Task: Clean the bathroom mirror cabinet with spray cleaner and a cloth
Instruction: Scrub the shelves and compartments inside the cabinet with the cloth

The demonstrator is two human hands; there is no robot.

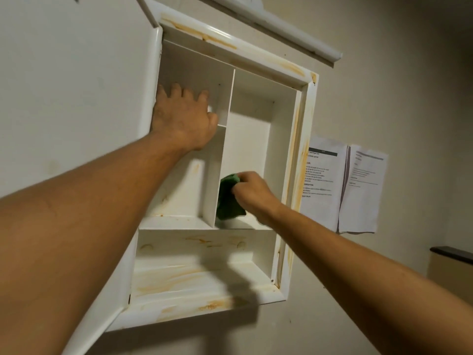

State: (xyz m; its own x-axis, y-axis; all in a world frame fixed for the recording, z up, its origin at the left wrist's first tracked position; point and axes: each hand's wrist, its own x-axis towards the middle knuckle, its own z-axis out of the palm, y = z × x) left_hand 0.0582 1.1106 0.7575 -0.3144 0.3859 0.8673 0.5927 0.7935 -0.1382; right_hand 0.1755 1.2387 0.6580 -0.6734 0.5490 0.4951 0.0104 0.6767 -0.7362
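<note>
1. Green cloth point(229, 198), judged soft, light and easily bunched, is pinched in the curled fingers of the right hand point(252, 193), below and right of the left hand point(183, 119).
2. The cabinet point(303, 139), judged rigid but thin-walled, is braced by the left hand, fingers spread, nothing gripped.

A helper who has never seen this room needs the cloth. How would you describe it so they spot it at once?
Find the open white wall cabinet with orange stains. In its tall right compartment, low against the vertical divider, the right hand grips the cloth. It is the only dark green thing among white panels.
</note>
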